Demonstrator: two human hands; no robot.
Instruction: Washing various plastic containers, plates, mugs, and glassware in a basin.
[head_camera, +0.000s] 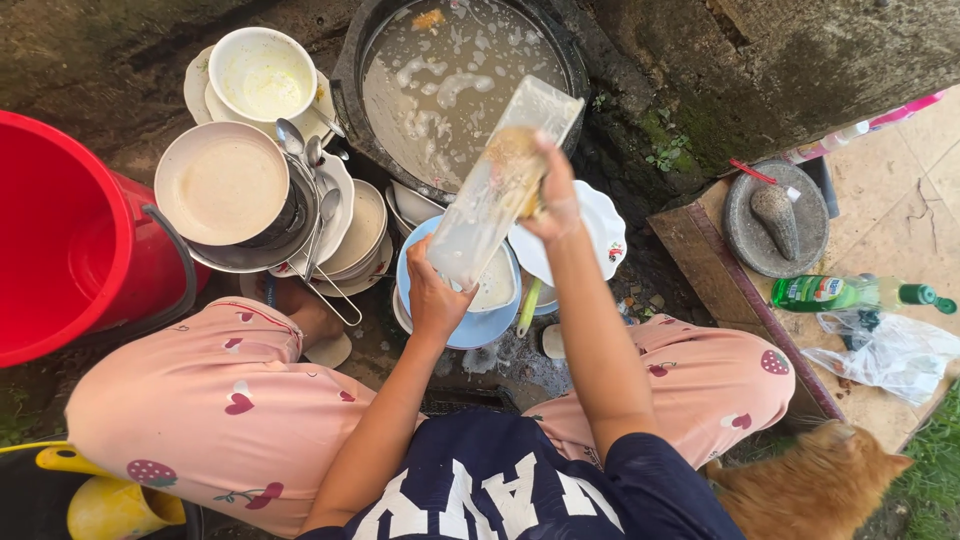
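Clear plastic, slick with suds, made up the tall container (500, 185) that a crouching person held tilted over a stack of wet dishes. The left hand (437, 297) was closed around its lower end, fingers wrapped under the base, while the right hand (556, 196) pressed a soapy sponge (515, 150) against its upper side near the open mouth. Just below the lower grip sat a blue plate (480, 325) holding a white bowl (497, 285); beyond the upper grip lay a black basin (352, 90) of cloudy water. Left of the lower grip, stacked bowls and spoons (290, 135) rested beside a red bucket (60, 230).

The container looked light and fairly stiff, though thin walls would likely flex under a hard squeeze. Wet soap made it slippery, so a hold low on the base, with the other hand steadying the rim, seemed the surest. Dropped, it would probably bounce rather than break, but the crockery beneath it could chip.
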